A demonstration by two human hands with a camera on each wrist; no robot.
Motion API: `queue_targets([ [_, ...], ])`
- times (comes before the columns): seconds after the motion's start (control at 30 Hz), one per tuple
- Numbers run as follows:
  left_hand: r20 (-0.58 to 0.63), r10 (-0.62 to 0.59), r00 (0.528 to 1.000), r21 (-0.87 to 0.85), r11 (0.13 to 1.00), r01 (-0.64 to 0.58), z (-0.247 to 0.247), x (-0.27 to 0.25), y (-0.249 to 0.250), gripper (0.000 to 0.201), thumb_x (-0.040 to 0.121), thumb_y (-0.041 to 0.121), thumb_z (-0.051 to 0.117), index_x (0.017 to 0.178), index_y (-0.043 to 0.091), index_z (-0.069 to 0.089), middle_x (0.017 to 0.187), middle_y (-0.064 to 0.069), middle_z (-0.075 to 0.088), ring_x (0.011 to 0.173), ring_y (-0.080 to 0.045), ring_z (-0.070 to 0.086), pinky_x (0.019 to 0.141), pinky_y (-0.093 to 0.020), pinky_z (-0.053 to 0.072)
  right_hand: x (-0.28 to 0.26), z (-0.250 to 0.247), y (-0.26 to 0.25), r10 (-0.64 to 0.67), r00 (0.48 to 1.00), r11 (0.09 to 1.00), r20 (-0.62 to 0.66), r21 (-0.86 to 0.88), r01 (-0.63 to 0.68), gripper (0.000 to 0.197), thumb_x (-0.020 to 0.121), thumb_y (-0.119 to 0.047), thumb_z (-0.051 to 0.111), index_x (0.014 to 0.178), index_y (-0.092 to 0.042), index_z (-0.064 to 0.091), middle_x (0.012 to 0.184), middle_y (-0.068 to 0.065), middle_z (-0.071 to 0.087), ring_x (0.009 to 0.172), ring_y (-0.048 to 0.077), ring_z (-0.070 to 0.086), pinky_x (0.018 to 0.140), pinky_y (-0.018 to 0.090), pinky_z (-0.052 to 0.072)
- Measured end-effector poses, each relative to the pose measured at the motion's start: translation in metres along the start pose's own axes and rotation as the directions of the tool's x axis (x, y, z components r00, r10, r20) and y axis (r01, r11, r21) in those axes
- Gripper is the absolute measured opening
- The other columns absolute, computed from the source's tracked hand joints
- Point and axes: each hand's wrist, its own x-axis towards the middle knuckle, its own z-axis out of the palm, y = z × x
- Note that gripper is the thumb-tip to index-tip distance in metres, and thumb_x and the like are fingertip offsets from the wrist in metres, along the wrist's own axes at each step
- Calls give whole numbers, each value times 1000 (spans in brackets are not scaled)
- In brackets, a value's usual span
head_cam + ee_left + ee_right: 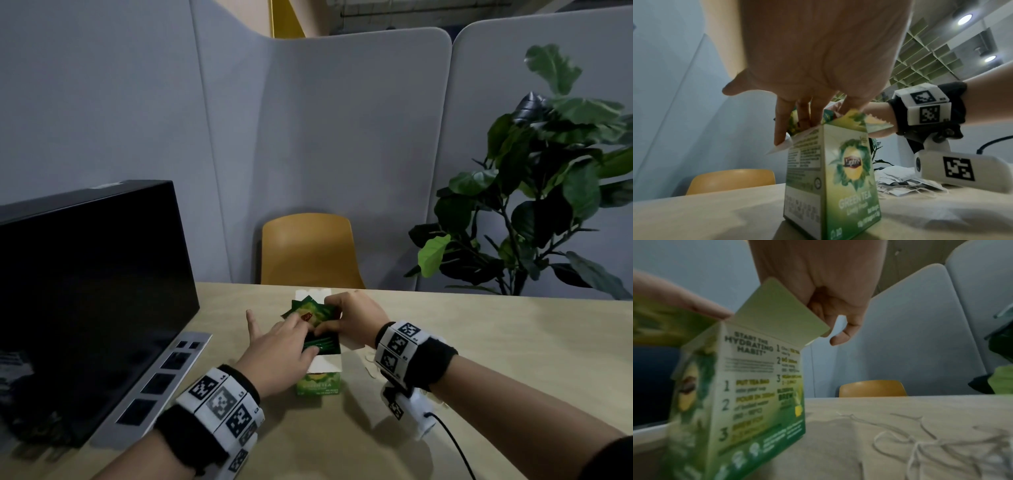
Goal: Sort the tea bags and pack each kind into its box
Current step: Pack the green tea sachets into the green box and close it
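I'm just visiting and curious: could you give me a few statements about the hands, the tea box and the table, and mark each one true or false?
1. The green tea box stands upright with its top flaps open. True.
2. The left hand lies flat on the table, away from the box. False: its straight fingers press green sachets into the open top.
3. The right hand holds sachets at the box's top. True.
4. The chair behind the table is blue. False: it is yellow.
5. Pale tea bags with strings lie right of the box. True.

Beige table [479,342] carries upright green tea box [838,178], monitor [85,291], loose white tea bags [900,180]
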Motion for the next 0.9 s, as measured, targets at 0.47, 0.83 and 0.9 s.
queue_targets([
  [0.47,195,-14,981,14,1000,11,-5,0,1,44,99,44,14,136,42,37,142,7,41,134,-22,29,101,-70,-19,1,-19,2,-98,986,993,137,-51,106,38,84,-26,65,63,-33,34,76,-7,54,66,10,47,57,20,31],
  [0.83,197,-8,980,-19,1000,12,-7,-2,3,43,100,42,16,135,40,41,143,6,42,137,-22,26,102,-70,-19,7,-13,-12,-16,991,931,135,-360,64,40,75,-42,67,55,-23,37,62,-8,44,70,20,46,70,33,30],
  [0.9,199,-21,980,-6,1000,22,-8,-2,4,43,100,43,16,133,38,43,141,5,44,136,-23,28,102,-69,-19,8,-13,-11,0,992,950,127,-310,40,45,73,-46,69,53,-22,37,61,-7,42,68,20,43,67,31,30],
])
